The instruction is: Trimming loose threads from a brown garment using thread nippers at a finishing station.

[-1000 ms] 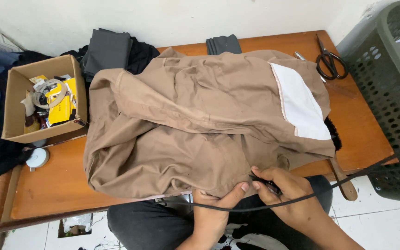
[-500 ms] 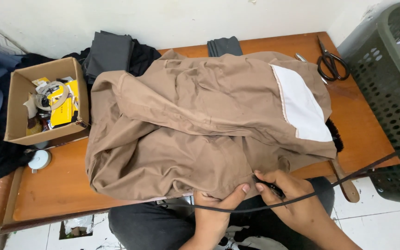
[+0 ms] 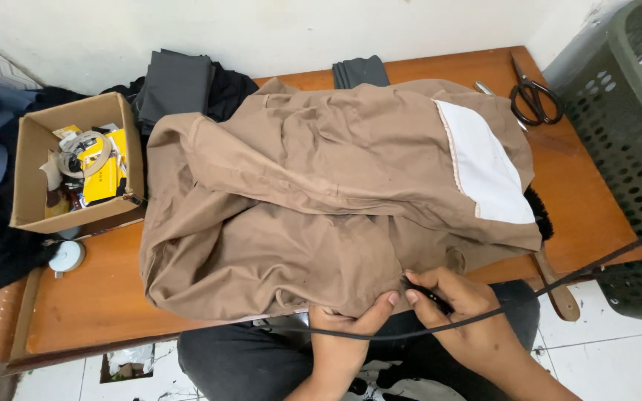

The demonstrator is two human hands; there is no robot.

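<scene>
Brown garment [image 3: 321,200] unmoved, both hands' pinch at its hem unchanged.

Crumpled tan garment [image 3: 313,200] across wooden table [image 3: 588,200]

We see one package — an open brown cardboard box [image 3: 76,167] at the table's [image 3: 98,304] far left, holding a yellow packet [image 3: 102,171] with black markings — and no signs or screens.
</scene>
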